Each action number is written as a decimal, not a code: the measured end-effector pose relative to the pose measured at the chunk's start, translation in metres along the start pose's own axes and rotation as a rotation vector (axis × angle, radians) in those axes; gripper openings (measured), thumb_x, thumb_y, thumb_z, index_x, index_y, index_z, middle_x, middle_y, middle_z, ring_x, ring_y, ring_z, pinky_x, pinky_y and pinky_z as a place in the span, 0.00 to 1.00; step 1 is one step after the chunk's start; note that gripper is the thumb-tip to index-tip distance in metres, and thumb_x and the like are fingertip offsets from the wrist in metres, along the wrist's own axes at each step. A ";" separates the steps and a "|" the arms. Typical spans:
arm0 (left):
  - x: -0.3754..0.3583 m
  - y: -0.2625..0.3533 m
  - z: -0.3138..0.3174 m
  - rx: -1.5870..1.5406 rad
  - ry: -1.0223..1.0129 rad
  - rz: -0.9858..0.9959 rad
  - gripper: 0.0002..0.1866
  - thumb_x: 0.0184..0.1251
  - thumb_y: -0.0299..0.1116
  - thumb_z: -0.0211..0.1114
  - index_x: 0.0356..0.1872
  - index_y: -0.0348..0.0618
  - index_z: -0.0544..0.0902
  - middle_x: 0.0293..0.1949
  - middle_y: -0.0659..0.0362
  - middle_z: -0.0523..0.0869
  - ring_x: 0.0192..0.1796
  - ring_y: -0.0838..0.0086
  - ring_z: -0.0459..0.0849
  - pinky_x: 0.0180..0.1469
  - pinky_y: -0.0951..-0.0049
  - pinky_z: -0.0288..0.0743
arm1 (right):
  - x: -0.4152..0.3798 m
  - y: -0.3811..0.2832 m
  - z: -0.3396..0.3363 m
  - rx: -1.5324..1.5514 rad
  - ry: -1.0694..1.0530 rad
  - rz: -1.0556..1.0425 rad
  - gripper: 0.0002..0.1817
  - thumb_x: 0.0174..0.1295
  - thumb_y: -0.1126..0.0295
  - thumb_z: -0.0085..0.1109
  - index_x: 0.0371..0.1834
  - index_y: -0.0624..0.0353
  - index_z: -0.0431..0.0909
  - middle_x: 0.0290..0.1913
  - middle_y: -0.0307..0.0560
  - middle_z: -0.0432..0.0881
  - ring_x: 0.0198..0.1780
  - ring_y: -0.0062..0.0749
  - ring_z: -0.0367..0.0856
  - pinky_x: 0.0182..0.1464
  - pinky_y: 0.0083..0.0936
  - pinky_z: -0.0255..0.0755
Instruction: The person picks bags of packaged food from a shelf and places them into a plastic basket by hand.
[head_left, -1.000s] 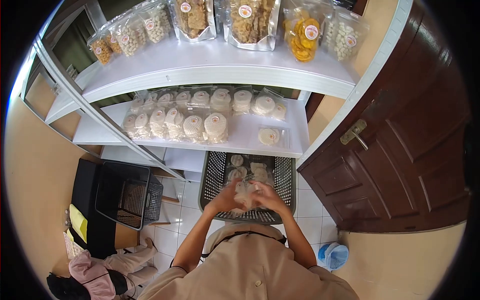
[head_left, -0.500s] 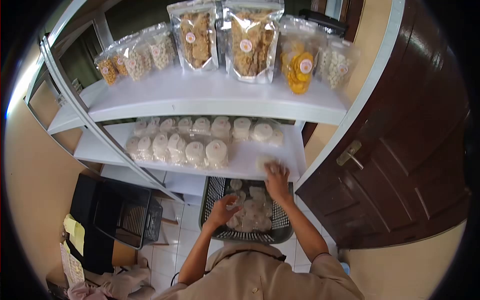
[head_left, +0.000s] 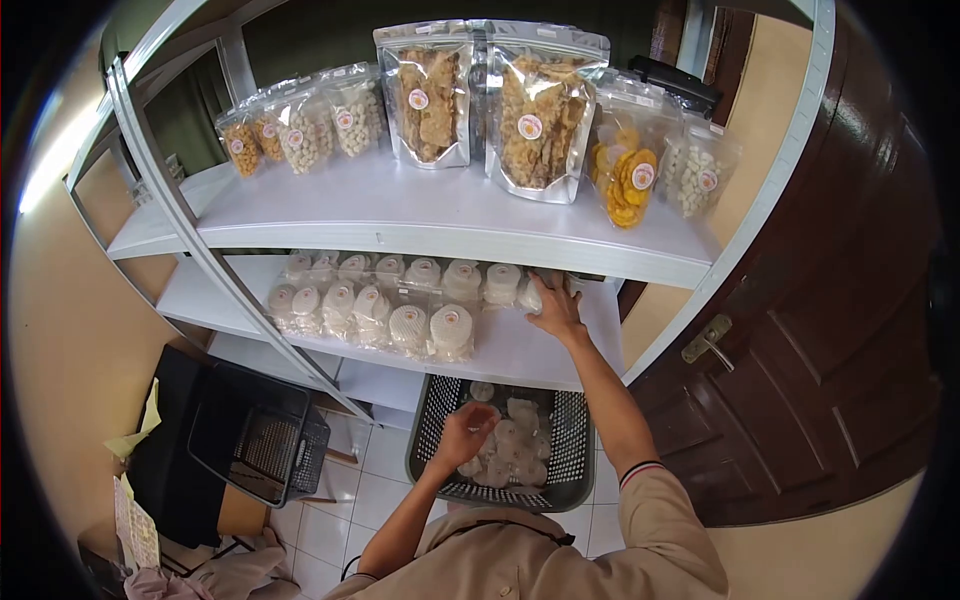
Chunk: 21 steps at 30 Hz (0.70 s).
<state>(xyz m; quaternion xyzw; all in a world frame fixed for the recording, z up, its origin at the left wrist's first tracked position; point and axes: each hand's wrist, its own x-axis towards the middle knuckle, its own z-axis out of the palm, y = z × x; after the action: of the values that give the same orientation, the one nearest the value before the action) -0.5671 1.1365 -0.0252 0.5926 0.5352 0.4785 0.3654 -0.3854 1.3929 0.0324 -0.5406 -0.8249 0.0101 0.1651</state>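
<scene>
On the middle shelf [head_left: 560,355], my right hand [head_left: 556,303] reaches to the right end of the back row, its fingers spread over a white wrapped item [head_left: 529,294]. Beside it stand rows of white items in clear bags [head_left: 450,330] with round labels. Above the dark green basket [head_left: 577,430] hovers my left hand [head_left: 468,432], fingers curled and slightly apart, with nothing visible in it. Inside the basket lie several clear-wrapped whitish packs [head_left: 510,445].
Snack pouches [head_left: 535,125] line the upper shelf [head_left: 430,205]. An empty black crate [head_left: 260,430] stands at the left, beside yellow papers [head_left: 135,430]. A brown door [head_left: 800,350] with a metal handle [head_left: 708,340] is at the right.
My right hand has moved from the front of the middle shelf to its back row. My left hand stays over the basket. The camera view has shifted.
</scene>
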 end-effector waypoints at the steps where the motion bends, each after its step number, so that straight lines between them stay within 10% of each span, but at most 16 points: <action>1: -0.001 -0.001 0.001 -0.011 -0.008 -0.027 0.11 0.67 0.30 0.70 0.45 0.34 0.82 0.38 0.51 0.90 0.42 0.70 0.91 0.46 0.70 0.84 | 0.007 0.005 0.013 -0.039 0.007 0.026 0.46 0.48 0.62 0.77 0.73 0.46 0.65 0.71 0.63 0.63 0.71 0.70 0.64 0.56 0.73 0.69; 7: -0.009 -0.031 0.004 -0.028 -0.014 -0.033 0.12 0.68 0.31 0.71 0.46 0.34 0.82 0.37 0.52 0.90 0.40 0.70 0.90 0.44 0.71 0.84 | -0.017 0.029 0.019 0.124 0.084 0.031 0.38 0.48 0.71 0.73 0.66 0.52 0.71 0.51 0.62 0.83 0.53 0.63 0.83 0.57 0.48 0.78; 15: 0.023 -0.010 0.036 -0.822 -0.114 -0.601 0.17 0.75 0.42 0.64 0.53 0.39 0.80 0.49 0.52 0.87 0.48 0.67 0.88 0.50 0.66 0.82 | -0.185 -0.024 -0.017 0.538 0.330 -0.085 0.34 0.48 0.80 0.69 0.64 0.61 0.74 0.58 0.63 0.81 0.59 0.58 0.81 0.60 0.42 0.77; 17: 0.032 -0.008 0.046 -1.435 -0.246 -0.690 0.20 0.79 0.43 0.57 0.58 0.36 0.76 0.55 0.49 0.83 0.54 0.64 0.85 0.54 0.63 0.82 | -0.223 -0.046 -0.014 0.570 0.194 -0.132 0.35 0.47 0.80 0.71 0.64 0.61 0.74 0.58 0.62 0.81 0.61 0.57 0.80 0.61 0.42 0.77; 21: 0.015 -0.013 0.036 -1.224 -0.211 -0.656 0.19 0.78 0.39 0.60 0.58 0.33 0.77 0.54 0.50 0.84 0.55 0.63 0.85 0.56 0.61 0.83 | -0.253 -0.046 -0.008 0.801 0.121 0.064 0.35 0.48 0.81 0.71 0.64 0.61 0.74 0.60 0.58 0.81 0.61 0.46 0.82 0.62 0.39 0.76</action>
<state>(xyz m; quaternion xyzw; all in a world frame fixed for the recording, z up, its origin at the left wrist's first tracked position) -0.5369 1.1564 -0.0443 0.1317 0.2827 0.4989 0.8086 -0.3328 1.1465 -0.0170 -0.4587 -0.7272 0.3042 0.4103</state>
